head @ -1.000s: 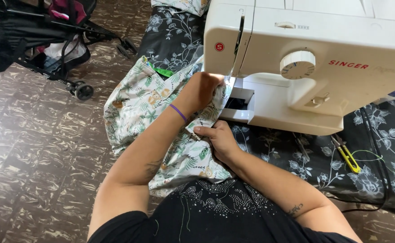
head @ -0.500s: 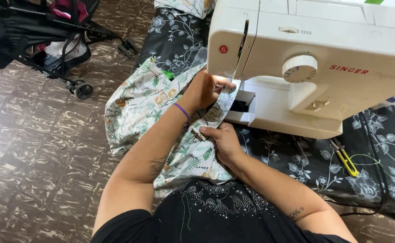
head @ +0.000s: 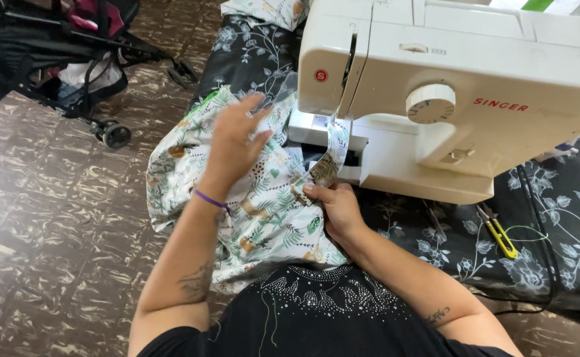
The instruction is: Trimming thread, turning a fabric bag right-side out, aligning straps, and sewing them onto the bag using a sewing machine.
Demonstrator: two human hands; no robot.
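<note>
At centre frame, left hand raised just over printed fabric, fingers spread and slightly blurred, gripping nothing; thin purple band at wrist. Right hand pinching a folded edge of same fabric between thumb and fingers, just below needle area. Fabric: soft, crumpled cotton, pale ground with green leaf and animal print, draped from sewing machine bed down toward lap. Machine: glossy cream plastic, boxy, round ribbed dial on front. Underneath: black cloth with grey floral pattern. Yellow-handled snips lying on it, right of machine. Marbled brown floor tiles; black wheeled stroller at upper left.
</note>
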